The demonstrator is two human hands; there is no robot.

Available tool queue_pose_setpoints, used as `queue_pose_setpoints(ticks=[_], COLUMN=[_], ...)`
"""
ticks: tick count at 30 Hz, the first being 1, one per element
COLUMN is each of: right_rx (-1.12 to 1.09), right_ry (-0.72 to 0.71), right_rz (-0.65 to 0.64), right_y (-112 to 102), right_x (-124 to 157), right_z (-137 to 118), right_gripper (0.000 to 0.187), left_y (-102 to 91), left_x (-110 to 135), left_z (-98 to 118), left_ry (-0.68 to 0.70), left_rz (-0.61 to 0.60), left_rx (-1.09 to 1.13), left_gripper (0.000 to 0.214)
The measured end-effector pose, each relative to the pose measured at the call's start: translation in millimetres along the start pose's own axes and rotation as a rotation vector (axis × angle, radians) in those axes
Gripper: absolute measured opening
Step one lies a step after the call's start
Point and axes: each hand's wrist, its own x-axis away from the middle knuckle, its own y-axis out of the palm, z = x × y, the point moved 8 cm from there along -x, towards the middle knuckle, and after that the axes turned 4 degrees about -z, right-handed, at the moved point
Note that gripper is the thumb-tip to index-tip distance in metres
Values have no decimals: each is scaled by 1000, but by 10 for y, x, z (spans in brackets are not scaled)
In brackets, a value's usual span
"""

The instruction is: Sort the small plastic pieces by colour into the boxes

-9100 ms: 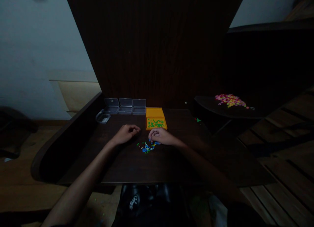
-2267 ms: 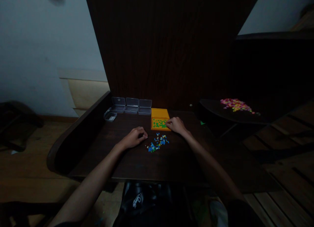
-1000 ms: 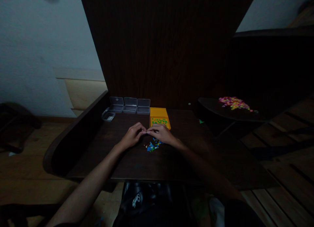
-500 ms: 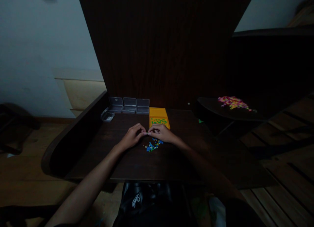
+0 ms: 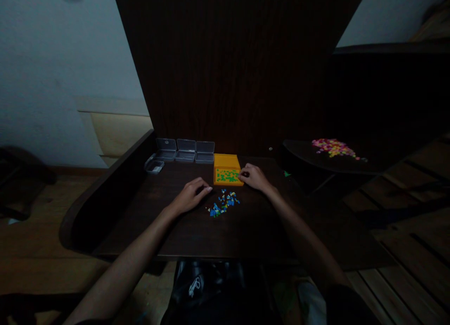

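Note:
My left hand (image 5: 191, 194) is over the dark table, left of a loose pile of tiny blue, green and pale pieces (image 5: 223, 205). Its thumb and forefinger come together at the tips; anything between them is too small to make out. My right hand (image 5: 253, 176) is at the right edge of an open yellow box (image 5: 228, 184), fingers curled into a pinch over its rim. What that pinch holds, if anything, is hidden. Scattered small green pieces (image 5: 228, 176) lie inside the box, whose lid (image 5: 225, 160) leans back.
Several clear plastic boxes (image 5: 185, 156) with raised lids line the back left of the table. A heap of pink, red and yellow pieces (image 5: 333, 147) lies on a side shelf (image 5: 302, 151) at right. A raised wooden side (image 5: 105, 189) bounds the table's left.
My hands were together, fingertips meeting in front of the box. The right has moved right and away to the box's edge, uncovering the pile; the left has stayed nearly in place.

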Motion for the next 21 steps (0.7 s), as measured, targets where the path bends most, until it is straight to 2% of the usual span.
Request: queue_pose_setpoints(ticks=[7, 12, 14, 16, 19, 21], right_rx=[118, 89, 12, -111, -296, -355], right_ry=[41, 62, -2, -135, -358, -430], right_rz=[-83, -18, 15, -19, -203, -313], right_y=[66, -63, -118, -110, 30, 144], right_x=[5, 20, 40, 82, 219, 326], right_z=[-88, -116, -208, -379, -705, -869], right_gripper=[19, 21, 20, 18, 17, 18], left_y=[1, 18, 71, 144, 227, 254], left_x=[4, 11, 22, 43, 77, 89], left_z=[14, 35, 48, 71, 90, 89], left_ry=[-10, 19, 53, 95, 133, 134], left_rz=[-14, -37, -98, -181, -272, -303], left_rx=[-4, 2, 15, 22, 9, 1], left_gripper=[30, 26, 23, 24, 23, 19])
